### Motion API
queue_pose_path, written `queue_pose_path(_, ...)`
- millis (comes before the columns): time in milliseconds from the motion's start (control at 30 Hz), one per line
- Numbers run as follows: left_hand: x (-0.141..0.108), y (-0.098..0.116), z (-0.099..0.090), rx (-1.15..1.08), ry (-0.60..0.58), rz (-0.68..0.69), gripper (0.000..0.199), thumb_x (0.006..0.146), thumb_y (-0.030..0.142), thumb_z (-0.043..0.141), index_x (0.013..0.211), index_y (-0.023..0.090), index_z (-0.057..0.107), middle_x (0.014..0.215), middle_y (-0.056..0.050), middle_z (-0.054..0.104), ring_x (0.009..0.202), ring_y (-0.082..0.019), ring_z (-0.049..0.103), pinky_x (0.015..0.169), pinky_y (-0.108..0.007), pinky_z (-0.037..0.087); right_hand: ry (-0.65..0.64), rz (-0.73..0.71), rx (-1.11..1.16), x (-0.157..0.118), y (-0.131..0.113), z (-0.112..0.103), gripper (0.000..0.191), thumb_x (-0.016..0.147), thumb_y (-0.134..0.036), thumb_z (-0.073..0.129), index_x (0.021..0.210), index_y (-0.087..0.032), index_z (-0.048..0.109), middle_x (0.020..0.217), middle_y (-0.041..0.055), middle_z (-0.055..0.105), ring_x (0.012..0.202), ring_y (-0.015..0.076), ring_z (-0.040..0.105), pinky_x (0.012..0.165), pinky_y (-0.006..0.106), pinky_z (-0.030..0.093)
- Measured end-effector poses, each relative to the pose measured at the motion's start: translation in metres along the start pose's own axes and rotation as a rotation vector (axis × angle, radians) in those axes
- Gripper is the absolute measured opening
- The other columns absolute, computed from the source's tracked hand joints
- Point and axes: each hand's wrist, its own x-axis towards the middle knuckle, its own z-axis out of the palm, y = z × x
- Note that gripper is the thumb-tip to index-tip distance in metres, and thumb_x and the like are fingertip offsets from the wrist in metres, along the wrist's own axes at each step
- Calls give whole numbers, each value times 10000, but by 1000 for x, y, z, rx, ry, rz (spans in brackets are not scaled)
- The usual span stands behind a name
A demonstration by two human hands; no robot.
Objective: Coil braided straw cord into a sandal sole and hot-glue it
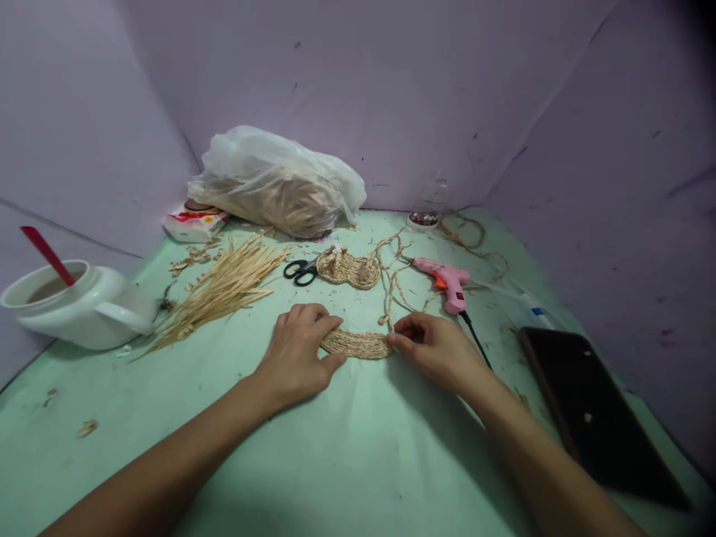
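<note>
A flat curved piece of coiled straw rope (358, 344) lies on the table in front of me. My left hand (299, 349) grips its left end, thumb along the near edge and fingers at the far edge. At the right end, my right hand (428, 343) pinches the braided straw cord (388, 298) where it meets the piece. From there the cord runs loosely away over the table. Just beyond sits a second coiled straw piece (350, 270) with small lumps on top. Black-handled scissors (302, 271) rest beside it, blades partly hidden.
A pink glue gun (444, 280) lies to the right, near a dark tablet-like slab (593, 410). Loose straw strands (229, 276) and a white pot (101, 313) with a red stick are at left. A plastic bag (280, 179), a small box (195, 224) and a bead dish (422, 221) stand behind.
</note>
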Motion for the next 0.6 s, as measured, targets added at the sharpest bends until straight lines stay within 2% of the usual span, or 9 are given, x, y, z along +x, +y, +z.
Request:
queue_pose_path(233, 3, 4, 9, -8, 26, 110, 311, 747, 270, 621, 1050, 204, 644, 1081, -78, 575, 1043, -261, 470, 912, -461, 365, -16, -33, -34, 1, 3, 1, 156, 777, -274, 531, 789, -221, 677, 748, 25, 687, 633, 159, 566, 552, 264, 344)
queue_pose_path(433, 6, 3, 12, -10, 34, 170, 269, 774, 249, 583, 1035, 206, 632, 1074, -86, 571, 1033, -267, 471, 906, -475, 366, -30, -55, 2, 1, 4, -1, 183, 796, -300, 510, 771, -220, 672, 721, 35, 679, 613, 173, 560, 550, 276, 354)
queue_pose_path(600, 6, 1, 16, -25, 70, 172, 280, 766, 247, 597, 1039, 185, 604, 1074, -92, 570, 1043, -271, 471, 919, -475, 360, 10, -41, -61, 0, 0, -2, 191, 810, -316, 523, 770, -218, 682, 704, 39, 684, 612, 179, 567, 541, 279, 336)
